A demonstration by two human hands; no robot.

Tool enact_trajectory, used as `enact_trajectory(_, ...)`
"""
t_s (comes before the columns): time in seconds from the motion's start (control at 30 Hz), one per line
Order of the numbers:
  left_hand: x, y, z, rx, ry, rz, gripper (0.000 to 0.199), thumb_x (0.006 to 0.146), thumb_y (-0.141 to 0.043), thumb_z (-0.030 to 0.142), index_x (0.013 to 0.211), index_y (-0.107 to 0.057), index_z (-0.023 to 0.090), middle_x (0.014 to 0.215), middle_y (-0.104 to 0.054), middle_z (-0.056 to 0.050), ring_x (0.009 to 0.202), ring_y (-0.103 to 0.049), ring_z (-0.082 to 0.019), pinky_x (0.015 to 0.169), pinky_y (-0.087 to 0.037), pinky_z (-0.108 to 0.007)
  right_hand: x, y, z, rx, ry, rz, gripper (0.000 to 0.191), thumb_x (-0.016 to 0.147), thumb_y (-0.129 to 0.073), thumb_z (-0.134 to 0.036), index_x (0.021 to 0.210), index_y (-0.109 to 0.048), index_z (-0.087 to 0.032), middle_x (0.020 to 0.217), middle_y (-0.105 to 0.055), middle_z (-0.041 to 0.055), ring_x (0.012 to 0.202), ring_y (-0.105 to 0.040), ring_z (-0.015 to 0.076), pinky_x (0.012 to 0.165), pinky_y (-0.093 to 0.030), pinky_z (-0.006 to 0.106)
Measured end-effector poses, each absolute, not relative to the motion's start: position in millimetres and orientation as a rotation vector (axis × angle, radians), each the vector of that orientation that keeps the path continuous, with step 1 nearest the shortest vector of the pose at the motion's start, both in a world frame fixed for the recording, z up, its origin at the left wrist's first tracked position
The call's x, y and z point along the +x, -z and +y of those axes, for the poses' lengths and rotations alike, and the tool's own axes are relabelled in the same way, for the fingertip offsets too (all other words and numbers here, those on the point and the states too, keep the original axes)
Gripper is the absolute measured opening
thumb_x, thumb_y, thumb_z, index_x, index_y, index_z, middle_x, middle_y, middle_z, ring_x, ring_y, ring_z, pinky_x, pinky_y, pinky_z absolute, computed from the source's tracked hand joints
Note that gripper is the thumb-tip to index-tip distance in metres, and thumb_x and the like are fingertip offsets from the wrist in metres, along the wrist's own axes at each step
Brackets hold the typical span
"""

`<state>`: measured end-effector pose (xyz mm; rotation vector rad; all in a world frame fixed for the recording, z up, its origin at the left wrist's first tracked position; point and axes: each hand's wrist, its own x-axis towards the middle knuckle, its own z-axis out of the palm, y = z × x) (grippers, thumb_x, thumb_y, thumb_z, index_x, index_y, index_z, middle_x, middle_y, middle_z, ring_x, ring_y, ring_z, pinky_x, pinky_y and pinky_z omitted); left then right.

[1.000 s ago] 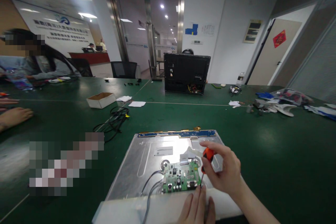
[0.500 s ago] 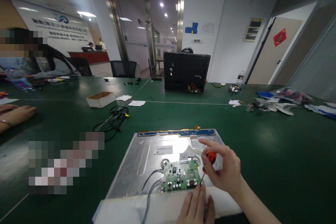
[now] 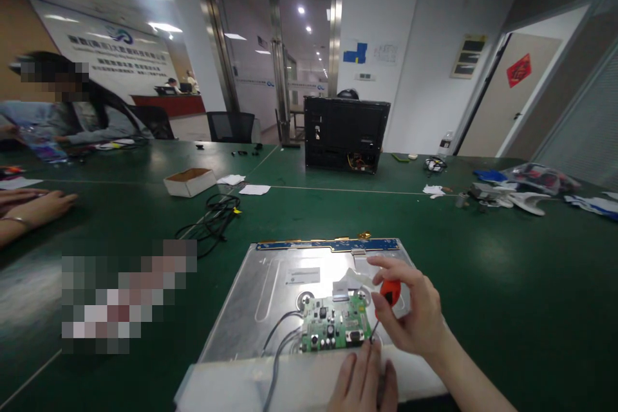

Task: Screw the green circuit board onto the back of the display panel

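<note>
The room: white walls (image 3: 376, 0) and a steel-framed glass door (image 3: 251, 58) stood far beyond the fingers, with a lettered sign wall (image 3: 120, 48) off to their left. A green table (image 3: 492, 257), seamed with pale lines and glossy under the lights, spread out on every side of the hands. On it, well ahead of the fingers, stood a black housing (image 3: 346, 129); a co-worker's hand (image 3: 53, 204) rested far to their left. A metal-backed panel (image 3: 241, 328) lay directly beneath the fingers, its near edge covered by a whitish sheet (image 3: 232, 386). Ahead and left sat an open carton (image 3: 196, 187) and, nearer, a tangled black cable (image 3: 215, 222). The right hand (image 3: 415, 315) had thumb and fingers closed about an orange-red screwdriver (image 3: 390, 293). The left hand (image 3: 360, 376) lay on the sheet — fingers straight and side by side, thumb apart. A green circuit board (image 3: 333, 328) lay just ahead of the left fingertips — the screwdriver's tip stood at its near right corner, right by them; contact could not be determined.
</note>
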<state>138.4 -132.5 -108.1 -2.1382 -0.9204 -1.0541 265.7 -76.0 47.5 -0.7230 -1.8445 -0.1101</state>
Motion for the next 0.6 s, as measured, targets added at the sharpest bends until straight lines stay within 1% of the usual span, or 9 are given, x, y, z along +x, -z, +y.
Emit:
enact_trajectory(0.07,138.9,109.1,-132.6,-2.144,1.04,-0.937,0.018,0.086,-0.064,0.021,0.103,-0.059,0.018,0.12,-0.066,-0.01,0.107,-0.064,-0.025,0.105,-0.04,-0.039,264.3,-47.4,-74.9,-0.723,0.122,-1.838,0.03,0.08,-0.058,-0.014,0.108,-0.047,-0.02,0.095,-0.067,0.0097,0.092,-0.067,0.0228,0.068,-0.056,0.034)
enact_trajectory(0.17,139.5,111.1,-132.5,-2.134,1.06,-0.941,0.019,0.087,-0.064,0.023,0.104,-0.059,0.019,0.122,-0.065,-0.01,0.108,-0.064,-0.025,0.105,-0.04,-0.04,263.8,-46.1,-73.0,-0.73,0.144,-1.839,0.032,0.079,-0.059,-0.012,0.108,-0.049,-0.02,0.096,-0.063,0.0094,0.088,-0.066,0.0216,0.067,-0.056,0.034)
enact_trajectory(0.37,137.7,111.8,-130.3,-2.133,1.074,-0.893,0.012,0.089,-0.061,0.021,0.1,-0.061,0.017,0.113,-0.069,-0.01,0.105,-0.066,-0.023,0.107,-0.037,-0.039,264.8,-46.2,-72.9,-0.764,0.245,-1.829,0.033,0.078,-0.059,-0.007,0.107,-0.055,-0.021,0.097,-0.056,0.0081,0.078,-0.062,0.0169,0.063,-0.055,0.03)
enact_trajectory(0.47,137.5,112.4,-129.8,-2.146,1.065,-0.877,0.013,0.089,-0.061,0.023,0.101,-0.061,0.017,0.115,-0.068,-0.01,0.108,-0.064,-0.023,0.107,-0.037,-0.038,265.3,-48.5,-74.7,-0.755,0.225,-1.842,0.035,0.078,-0.056,-0.005,0.109,-0.055,-0.02,0.097,-0.059,0.0091,0.083,-0.063,0.0189,0.065,-0.055,0.031)
enact_trajectory(0.6,139.2,115.2,-130.1,-2.139,1.105,-0.9,0.013,0.089,-0.062,0.024,0.1,-0.062,0.016,0.116,-0.067,-0.011,0.112,-0.061,-0.026,0.107,-0.037,-0.041,265.8,-49.3,-75.0,-0.738,0.173,-1.847,0.036,0.078,-0.053,-0.006,0.111,-0.052,-0.02,0.096,-0.063,0.0097,0.088,-0.064,0.0212,0.07,-0.055,0.035)
